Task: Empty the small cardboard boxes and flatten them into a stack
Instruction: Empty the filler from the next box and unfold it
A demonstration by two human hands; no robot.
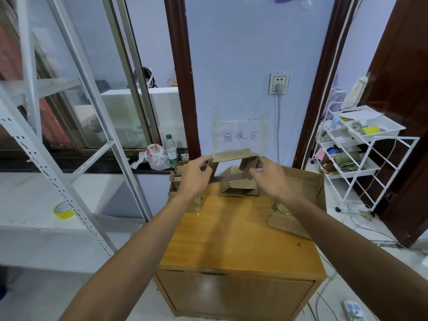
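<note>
Currently: small cardboard box, opened through, held in air above wooden cabinet, in front of wall sign. Left hand pinches box's left wall; right hand pinches right wall (both closed on cardboard). Below it: flattened pieces on cabinet top, unprocessed small boxes at left edge, large carton at right holding yellowish contents. Judgement: box looks emptied; collapse along opposite corner creases, push sides in opposite directions, press flat, then lay squarely on pile.
</note>
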